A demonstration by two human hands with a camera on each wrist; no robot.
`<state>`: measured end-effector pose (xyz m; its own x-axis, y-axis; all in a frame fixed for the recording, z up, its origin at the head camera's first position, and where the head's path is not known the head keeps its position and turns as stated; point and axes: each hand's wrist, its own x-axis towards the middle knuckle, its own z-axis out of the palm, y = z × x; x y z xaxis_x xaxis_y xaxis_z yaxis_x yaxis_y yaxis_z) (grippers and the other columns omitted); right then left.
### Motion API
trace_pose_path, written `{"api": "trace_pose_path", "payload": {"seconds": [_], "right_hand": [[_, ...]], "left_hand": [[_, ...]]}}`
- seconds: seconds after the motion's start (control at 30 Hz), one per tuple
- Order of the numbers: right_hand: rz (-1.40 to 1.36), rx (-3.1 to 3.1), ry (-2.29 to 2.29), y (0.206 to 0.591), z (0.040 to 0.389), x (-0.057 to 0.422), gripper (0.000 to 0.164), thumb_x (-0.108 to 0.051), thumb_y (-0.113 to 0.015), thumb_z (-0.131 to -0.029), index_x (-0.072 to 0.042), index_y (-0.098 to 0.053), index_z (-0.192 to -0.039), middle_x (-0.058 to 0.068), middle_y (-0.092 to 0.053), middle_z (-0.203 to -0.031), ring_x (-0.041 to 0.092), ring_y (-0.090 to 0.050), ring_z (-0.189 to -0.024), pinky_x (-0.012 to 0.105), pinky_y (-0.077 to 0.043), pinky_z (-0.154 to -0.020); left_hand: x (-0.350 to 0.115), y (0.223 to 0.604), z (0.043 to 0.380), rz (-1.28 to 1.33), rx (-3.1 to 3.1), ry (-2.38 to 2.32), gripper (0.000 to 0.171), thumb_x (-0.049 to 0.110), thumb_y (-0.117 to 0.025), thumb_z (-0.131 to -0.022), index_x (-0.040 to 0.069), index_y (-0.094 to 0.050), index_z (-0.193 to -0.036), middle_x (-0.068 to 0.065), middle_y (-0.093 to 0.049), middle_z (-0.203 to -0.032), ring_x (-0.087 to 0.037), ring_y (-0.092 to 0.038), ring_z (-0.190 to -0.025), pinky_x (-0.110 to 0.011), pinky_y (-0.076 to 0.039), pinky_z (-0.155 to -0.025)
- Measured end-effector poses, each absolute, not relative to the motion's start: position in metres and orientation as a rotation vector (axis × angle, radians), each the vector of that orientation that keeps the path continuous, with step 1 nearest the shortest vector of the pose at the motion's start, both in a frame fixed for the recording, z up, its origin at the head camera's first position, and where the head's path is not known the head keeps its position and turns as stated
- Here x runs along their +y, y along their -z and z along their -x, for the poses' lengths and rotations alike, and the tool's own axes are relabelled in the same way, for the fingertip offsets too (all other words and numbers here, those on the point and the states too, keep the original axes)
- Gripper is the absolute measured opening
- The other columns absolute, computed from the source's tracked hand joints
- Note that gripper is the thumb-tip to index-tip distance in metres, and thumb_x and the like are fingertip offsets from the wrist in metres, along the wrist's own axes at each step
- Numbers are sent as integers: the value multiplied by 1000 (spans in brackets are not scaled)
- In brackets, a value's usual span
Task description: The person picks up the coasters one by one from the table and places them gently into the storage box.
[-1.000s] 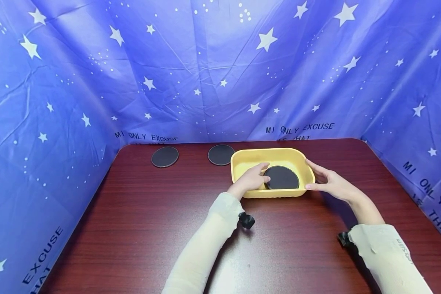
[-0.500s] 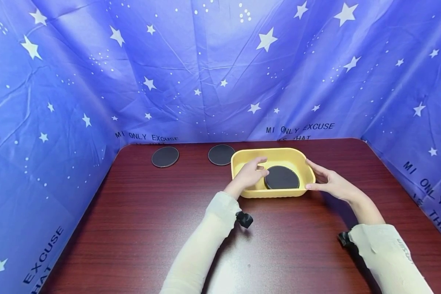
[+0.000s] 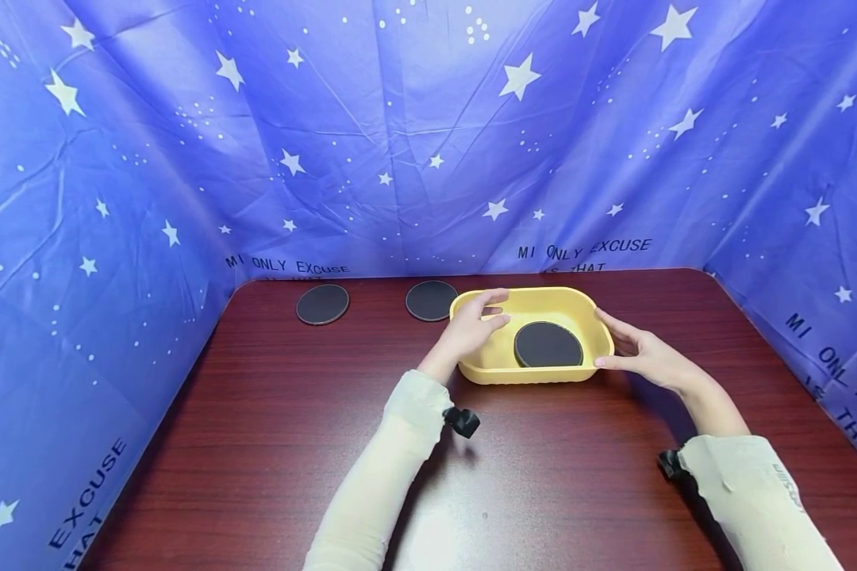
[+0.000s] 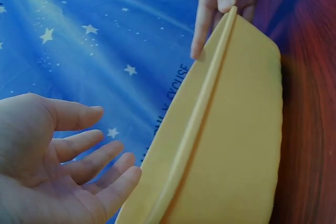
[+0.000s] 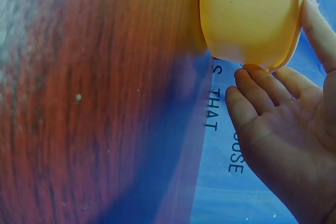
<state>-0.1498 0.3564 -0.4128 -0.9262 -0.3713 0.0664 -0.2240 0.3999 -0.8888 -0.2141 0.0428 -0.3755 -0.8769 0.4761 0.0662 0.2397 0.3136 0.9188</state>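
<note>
A yellow plastic storage bin point(image 3: 528, 376) stands on the table in the head view, with a round black coaster point(image 3: 548, 346) lying inside, toward its right half. Above the bin's left end is my left hand point(image 3: 471, 323), its fingers loosely spread and holding nothing. The left wrist view also shows this hand point(image 4: 68, 161) bare, beside the bin wall point(image 4: 231, 114). My right hand point(image 3: 646, 357) holds the bin's right end, thumb at the front corner and index finger at the back. In the right wrist view, fingertips of the right hand point(image 5: 289, 124) touch the bin's end point(image 5: 247, 19).
Two more black coasters lie flat near the table's back edge, one at the far left point(image 3: 323, 304) and another point(image 3: 431, 300) just left of the bin. A blue star-patterned cloth point(image 3: 400, 143) encloses the back and sides of the dark red wooden table point(image 3: 293, 428).
My left hand has moved away from the coaster in the bin, up and left to the bin's left end. The right hand, bin and coasters stay where they were.
</note>
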Motion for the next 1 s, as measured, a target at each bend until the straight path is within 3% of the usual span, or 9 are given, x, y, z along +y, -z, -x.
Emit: {"api": "trace_pose_path", "payload": {"seconds": [0.27, 0.5, 1.0], "right_hand": [[530, 2513, 1540, 415, 151, 358, 84, -4, -69, -91, 5, -16, -156, 36, -16, -158, -23, -36, -125, -3, -35, -98], [528, 2515, 1536, 414, 151, 358, 85, -4, -69, -91, 4, -16, -156, 37, -17, -157, -23, -36, -125, -2, -35, -98], [534, 2504, 1559, 413, 150, 357, 85, -2, -69, -90, 4, -16, -156, 36, -17, -158, -23, -37, -124, -3, -35, -97]], "left_hand": [[20, 375, 219, -626, 2405, -1722, 42, 7, -59, -97, 6, -56, -139, -13, -60, -141, -29, -61, -126, -38, -54, -103], [-4, 375, 225, -613, 2370, -1915, 40, 0, -59, -96, -4, -54, -136, -20, -60, -139, -36, -59, -127, -39, -53, -105], [-64, 382, 241, -424, 2418, -2075, 43, -4, -61, -93, -7, -54, -135, -27, -58, -138, -43, -57, -126, -39, -52, -105]]}}
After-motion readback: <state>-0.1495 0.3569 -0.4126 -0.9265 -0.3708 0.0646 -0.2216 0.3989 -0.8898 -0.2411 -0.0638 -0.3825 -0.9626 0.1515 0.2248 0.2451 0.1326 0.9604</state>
